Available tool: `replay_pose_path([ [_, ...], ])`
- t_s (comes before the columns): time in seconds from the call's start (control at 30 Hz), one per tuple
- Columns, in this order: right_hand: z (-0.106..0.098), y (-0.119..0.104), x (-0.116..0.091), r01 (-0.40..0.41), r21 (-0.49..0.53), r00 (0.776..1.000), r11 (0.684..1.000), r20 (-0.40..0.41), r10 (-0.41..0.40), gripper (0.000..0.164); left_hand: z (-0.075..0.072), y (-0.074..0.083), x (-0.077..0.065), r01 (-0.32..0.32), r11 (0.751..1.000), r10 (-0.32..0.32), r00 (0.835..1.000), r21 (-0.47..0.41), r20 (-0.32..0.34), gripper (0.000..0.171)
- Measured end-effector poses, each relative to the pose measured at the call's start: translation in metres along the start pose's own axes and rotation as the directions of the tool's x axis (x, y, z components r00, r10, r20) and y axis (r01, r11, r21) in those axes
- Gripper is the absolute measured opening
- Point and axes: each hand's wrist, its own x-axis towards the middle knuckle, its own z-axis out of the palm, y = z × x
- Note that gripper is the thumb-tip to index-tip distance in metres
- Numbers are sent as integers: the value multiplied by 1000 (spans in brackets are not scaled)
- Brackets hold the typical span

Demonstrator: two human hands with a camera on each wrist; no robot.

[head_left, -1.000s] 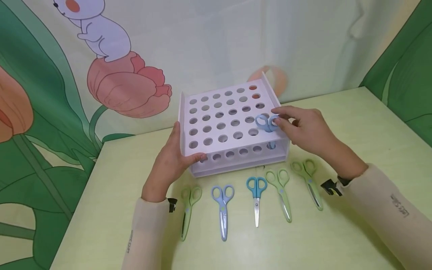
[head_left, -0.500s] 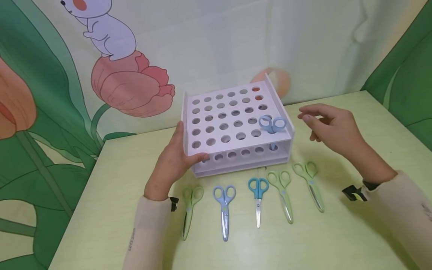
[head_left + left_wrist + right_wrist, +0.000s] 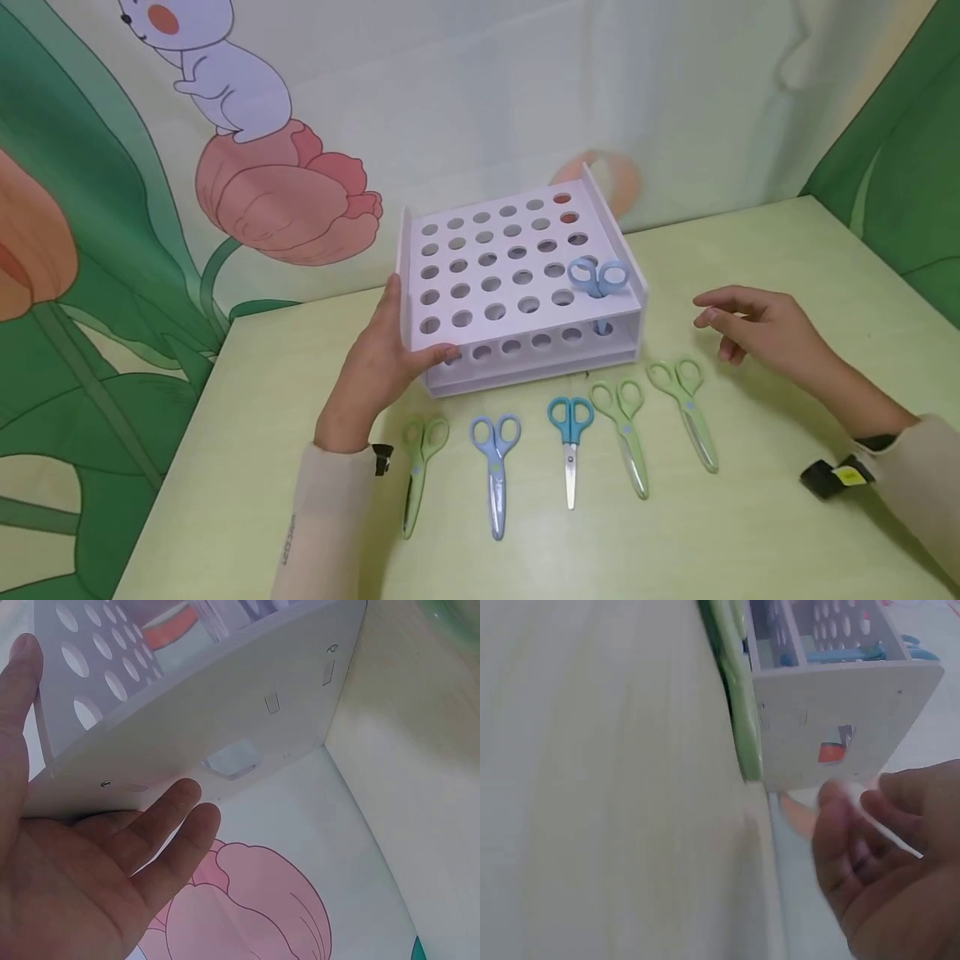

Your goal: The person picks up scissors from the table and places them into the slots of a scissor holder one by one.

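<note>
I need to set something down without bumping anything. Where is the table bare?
Bare: the table right of the rack, beyond the right hand; left of the left hand, out to the table's edge; and between the sleeves, nearer than the scissors. Crowded: the strip before the rack, where five scissors lie.

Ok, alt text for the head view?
Light-blue scissors stand in the front right corner of a white holed rack, a left hand resting against its left side. The right hand hovers empty at right; five more scissors lie on the table in front.
</note>
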Motion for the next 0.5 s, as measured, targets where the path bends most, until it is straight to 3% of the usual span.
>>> replay_pose_path([
  [0.07,2,7,1,-13,-78,999,997,50,17,28,0,0,-1,0,1000,0,1000,-3,-1,120],
  [0.2,5,14,-4,47,-239,987,970,160,-8,38,-1,0,-2,-6,1000,6,1000,-9,0,119],
  [0.5,4,17,-8,183,-321,933,929,355,-61,64,0,-1,0,-1,1000,1,1000,-6,5,122],
])
